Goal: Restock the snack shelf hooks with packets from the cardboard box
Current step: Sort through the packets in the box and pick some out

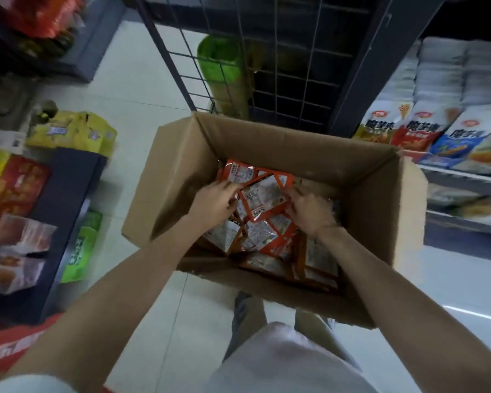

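Orange-edged snack packets (262,222) heaped loose inside the open cardboard box (295,146) on the pale tiled floor (142,89). Left hand (214,201) and right hand (312,211) both down in the box, fingers curled round opposite edges of the topmost packet (262,198). Black wire grid rack (267,58) just beyond the box, shelved snack bags (425,131) off to the right.

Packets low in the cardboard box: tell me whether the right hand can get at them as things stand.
Probably yes. The cardboard box is open-topped, the right hand is already inside, and nothing covers the lower packets beside its wrist, though it holds the top packet with the left hand.
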`<state>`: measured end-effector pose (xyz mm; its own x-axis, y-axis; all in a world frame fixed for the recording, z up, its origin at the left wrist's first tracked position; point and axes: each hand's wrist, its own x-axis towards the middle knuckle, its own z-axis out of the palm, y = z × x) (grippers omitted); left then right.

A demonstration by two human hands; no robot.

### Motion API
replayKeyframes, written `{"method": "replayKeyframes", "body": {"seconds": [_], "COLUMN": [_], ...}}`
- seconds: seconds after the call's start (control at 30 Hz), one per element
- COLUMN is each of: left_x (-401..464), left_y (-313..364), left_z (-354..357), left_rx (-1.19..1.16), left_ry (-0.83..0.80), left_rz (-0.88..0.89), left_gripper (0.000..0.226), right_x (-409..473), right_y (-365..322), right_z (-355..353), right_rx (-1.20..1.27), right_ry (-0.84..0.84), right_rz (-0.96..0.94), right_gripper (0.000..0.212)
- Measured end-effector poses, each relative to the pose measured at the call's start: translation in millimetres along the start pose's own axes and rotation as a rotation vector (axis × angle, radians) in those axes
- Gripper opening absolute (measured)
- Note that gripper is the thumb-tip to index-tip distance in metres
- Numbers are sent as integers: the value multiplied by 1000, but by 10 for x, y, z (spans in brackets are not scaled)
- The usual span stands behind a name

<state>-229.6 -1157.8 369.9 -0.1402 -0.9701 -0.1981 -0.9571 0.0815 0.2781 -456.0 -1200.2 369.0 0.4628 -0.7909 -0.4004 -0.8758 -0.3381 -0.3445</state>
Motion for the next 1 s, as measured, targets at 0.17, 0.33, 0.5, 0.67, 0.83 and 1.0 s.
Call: {"method": "replayKeyframes", "body": {"seconds": [0.17, 0.33, 0.5, 0.67, 0.83, 1.0], "left_x": [372, 612, 694, 669, 745, 723], "left_y": [-184, -133, -99, -59, -40, 46], "left_z": [487, 835, 1036, 998, 928, 920], "left_rx": [75, 41, 75, 37, -190, -219], "left_ry": [-182, -263, -313, -263, -266, -391], "left_rz": [102, 68, 92, 139, 5, 25], "left_gripper": [60, 93, 104, 108, 98, 88], "right_x": [95, 9, -54, -29, -80, -154], "right_y": [95, -34, 13, 4, 73, 135], "right_z": [538, 763, 811, 698, 632, 499], "right_rx": [-81, -235, -287, -415, -399, -347], "right_ry": [2, -144, -279, -121, -139, -98], "right_rz": [255, 342, 468, 414, 478, 533], "right_gripper": [60, 76, 76, 64, 74, 65]}}
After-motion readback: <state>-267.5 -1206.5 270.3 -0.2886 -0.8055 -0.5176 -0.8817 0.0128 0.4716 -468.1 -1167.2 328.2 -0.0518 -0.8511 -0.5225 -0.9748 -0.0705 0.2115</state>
